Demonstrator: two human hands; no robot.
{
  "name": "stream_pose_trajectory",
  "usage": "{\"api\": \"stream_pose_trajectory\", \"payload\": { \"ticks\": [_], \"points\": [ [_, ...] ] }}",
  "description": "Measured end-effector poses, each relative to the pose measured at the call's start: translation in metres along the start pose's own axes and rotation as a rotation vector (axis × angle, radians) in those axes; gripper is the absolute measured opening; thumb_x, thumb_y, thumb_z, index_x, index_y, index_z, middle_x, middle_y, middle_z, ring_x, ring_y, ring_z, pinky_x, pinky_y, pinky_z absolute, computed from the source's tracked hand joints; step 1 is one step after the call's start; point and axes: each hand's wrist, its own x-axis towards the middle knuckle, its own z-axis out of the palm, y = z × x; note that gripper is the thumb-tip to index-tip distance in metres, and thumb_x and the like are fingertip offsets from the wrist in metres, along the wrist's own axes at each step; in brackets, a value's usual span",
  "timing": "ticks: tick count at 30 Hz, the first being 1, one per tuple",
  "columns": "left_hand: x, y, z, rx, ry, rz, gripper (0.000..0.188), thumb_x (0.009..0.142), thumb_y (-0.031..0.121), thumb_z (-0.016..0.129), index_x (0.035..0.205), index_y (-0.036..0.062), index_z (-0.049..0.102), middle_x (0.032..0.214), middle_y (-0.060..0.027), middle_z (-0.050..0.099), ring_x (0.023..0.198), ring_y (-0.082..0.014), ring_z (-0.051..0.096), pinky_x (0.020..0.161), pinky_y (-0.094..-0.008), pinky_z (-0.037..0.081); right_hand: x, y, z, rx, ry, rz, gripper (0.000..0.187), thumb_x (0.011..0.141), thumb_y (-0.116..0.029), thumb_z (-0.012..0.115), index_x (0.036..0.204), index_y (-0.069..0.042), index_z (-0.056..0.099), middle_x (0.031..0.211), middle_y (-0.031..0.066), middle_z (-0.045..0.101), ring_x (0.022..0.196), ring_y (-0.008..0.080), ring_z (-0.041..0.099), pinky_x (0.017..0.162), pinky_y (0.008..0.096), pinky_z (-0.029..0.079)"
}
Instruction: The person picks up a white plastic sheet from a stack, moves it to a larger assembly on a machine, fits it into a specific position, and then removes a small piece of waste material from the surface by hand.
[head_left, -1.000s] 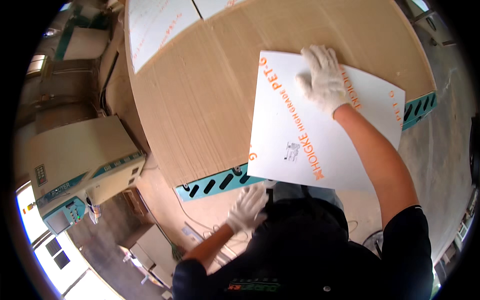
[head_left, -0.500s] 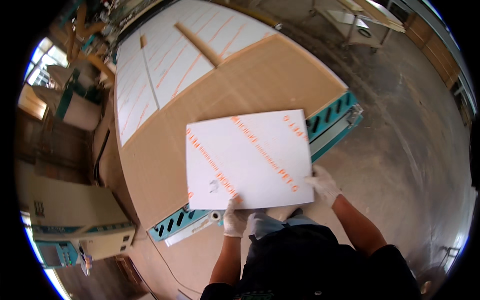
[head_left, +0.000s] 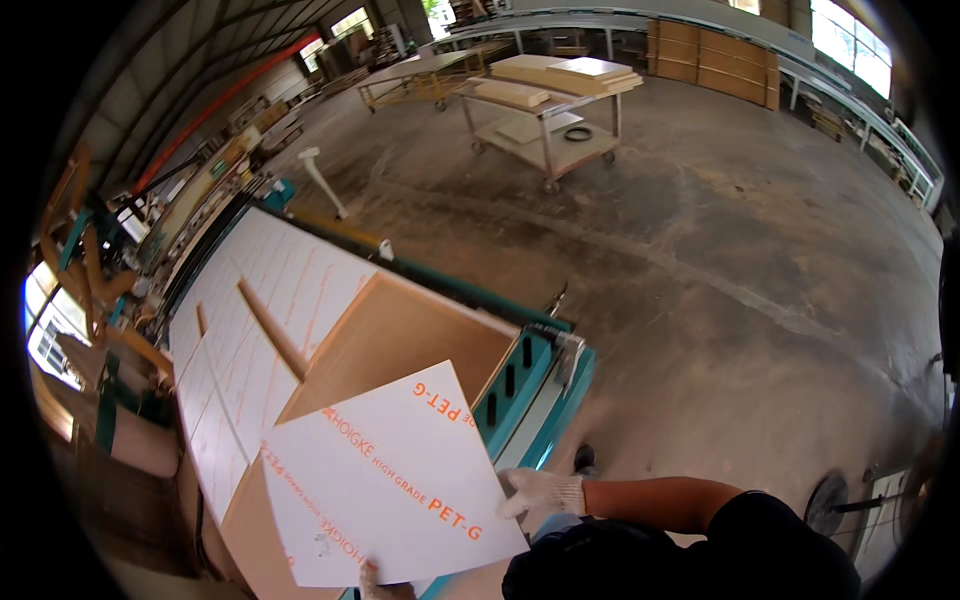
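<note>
While we held the white panel (head_left: 385, 490) above the teal worktop (head_left: 535, 385), our right hand (head_left: 540, 493) clamped its right edge and our left hand (head_left: 372, 580) its near edge.

Daylight enters through the windows (head_left: 845, 35) along the far wall and a blown-out opening (head_left: 45, 330) at the left edge, leaving the concrete floor (head_left: 720, 240) evenly lit with soft, faint shadows. The white panel (head_left: 385, 490) near the floor's lower edge is bright but not glaring. Fisheye bending curves lines toward a black rim, and the lower corners are slightly blurred.
</note>
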Motion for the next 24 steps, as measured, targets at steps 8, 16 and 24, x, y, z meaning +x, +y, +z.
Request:
{"api": "stream_pose_trajectory", "payload": {
  "ticks": [8,16,24],
  "points": [
    [0.041,-0.078,0.301,-0.222,-0.607,0.048,0.064,0.083,0.024,0.066,0.139,-0.0050,0.051,0.136,-0.0201,0.058,0.124,-0.0358,0.056,0.104,-0.0501,0.049,-0.041,-0.097,-0.196,0.555,0.190,-0.332,0.052,0.092,-0.011,0.067,0.140,0.006,0.053,0.130,0.0154,0.065,0.117,0.0233,0.064,0.103,0.0375,0.051],
    [0.096,-0.217,0.547,-0.012,-0.920,-0.444,0.059,0.088,0.030,0.063,0.134,-0.0060,0.055,0.127,-0.0175,0.064,0.119,-0.0315,0.061,0.104,-0.0439,0.047,-0.165,-0.125,-0.363,0.640,0.540,-0.547,0.050,0.087,-0.004,0.066,0.134,0.009,0.056,0.126,0.0185,0.067,0.112,0.0297,0.068,0.097,0.0425,0.054],
    [0.028,-0.352,0.761,-0.089,-0.965,-0.657,0.050,0.096,0.022,0.058,0.140,-0.0014,0.052,0.128,-0.0112,0.065,0.120,-0.0269,0.061,0.105,-0.0401,0.046,-0.219,-0.174,-0.513,0.737,0.961,-0.837,0.065,0.076,-0.005,0.065,0.138,0.009,0.050,0.121,0.0191,0.066,0.107,0.0319,0.068,0.095,0.0433,0.056]
  ]
}}
